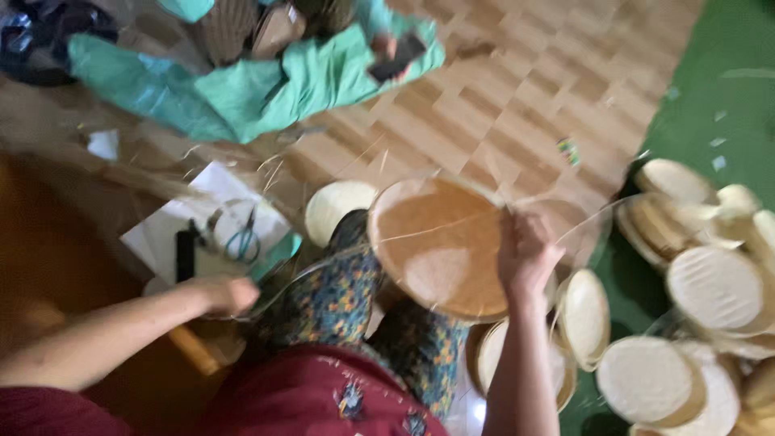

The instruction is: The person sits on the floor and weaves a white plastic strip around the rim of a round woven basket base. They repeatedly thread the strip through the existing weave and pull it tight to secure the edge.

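Observation:
A round woven bamboo tray [440,242] rests tilted on my lap, its brown inner side facing me. My right hand [525,254] grips its right rim, fingers curled over the edge, with thin pale strands running from it. My left hand [226,295] is stretched out to the left, fingers closed, apparently pulling a thin strand that leads toward the tray. The picture is blurred, so the strand itself is faint.
Many pale woven discs [714,287] are heaped at the right on a green mat [726,97]. More discs [335,206] lie by my knees. Scissors [242,238] lie on white paper at the left. Another person in green [274,81] sits across, holding a phone [397,56].

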The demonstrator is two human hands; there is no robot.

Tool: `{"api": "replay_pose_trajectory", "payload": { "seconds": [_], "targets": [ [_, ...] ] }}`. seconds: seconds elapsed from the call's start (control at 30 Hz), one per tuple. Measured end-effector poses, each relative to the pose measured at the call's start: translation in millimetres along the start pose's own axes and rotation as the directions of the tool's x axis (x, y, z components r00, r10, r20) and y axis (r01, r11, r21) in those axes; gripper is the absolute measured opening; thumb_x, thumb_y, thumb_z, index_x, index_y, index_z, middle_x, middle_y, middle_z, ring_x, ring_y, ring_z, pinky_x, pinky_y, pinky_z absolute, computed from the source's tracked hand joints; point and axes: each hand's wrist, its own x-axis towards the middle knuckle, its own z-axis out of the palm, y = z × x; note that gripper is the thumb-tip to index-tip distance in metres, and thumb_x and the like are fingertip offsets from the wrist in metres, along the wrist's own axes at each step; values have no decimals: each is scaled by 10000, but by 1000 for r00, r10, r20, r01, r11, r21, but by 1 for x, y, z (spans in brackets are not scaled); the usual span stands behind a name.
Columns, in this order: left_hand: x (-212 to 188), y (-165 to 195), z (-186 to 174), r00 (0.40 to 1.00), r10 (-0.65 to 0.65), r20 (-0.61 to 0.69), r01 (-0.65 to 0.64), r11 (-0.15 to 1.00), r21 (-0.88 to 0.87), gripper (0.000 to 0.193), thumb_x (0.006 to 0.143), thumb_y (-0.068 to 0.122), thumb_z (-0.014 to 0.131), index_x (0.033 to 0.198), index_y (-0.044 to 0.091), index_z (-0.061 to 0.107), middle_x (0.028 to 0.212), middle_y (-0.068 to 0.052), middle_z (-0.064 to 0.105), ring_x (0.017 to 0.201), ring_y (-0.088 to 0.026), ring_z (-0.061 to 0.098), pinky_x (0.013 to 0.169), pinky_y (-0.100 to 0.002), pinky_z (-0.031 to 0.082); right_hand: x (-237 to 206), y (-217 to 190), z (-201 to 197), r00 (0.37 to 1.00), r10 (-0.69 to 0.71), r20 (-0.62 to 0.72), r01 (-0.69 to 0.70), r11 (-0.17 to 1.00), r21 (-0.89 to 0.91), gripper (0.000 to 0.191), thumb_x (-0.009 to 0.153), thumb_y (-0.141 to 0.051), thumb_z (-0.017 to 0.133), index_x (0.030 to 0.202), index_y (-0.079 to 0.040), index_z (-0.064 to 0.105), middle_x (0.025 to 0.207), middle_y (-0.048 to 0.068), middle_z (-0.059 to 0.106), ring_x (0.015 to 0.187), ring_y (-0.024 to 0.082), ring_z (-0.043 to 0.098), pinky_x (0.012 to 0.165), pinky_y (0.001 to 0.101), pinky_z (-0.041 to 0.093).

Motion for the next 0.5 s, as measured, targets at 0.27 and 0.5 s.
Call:
{"api": "replay_pose_trajectory", "payload": {
  "seconds": [0.27,0.5],
  "targets": [
    [-23,240,-181,-201,318,-927,-700,615,363,310,1033,256,694,1223,11,692,1238,-147,675,955,-291,747,813,-343,617,-1,-57,-19,997,-68,22,66,995,69,213,992,-7,676,1200,22,709,1177,216,723,1061,368,733,936,407,581],
    [31,307,-204,326,121,-937,-831,510,-223,198,982,260,656,960,80,736,705,-110,715,575,-206,683,549,-364,516,-25,-51,-15,990,-142,8,142,990,-1,179,1044,-4,669,1220,18,692,1196,232,717,1093,384,723,948,426,581]
  ]
}}
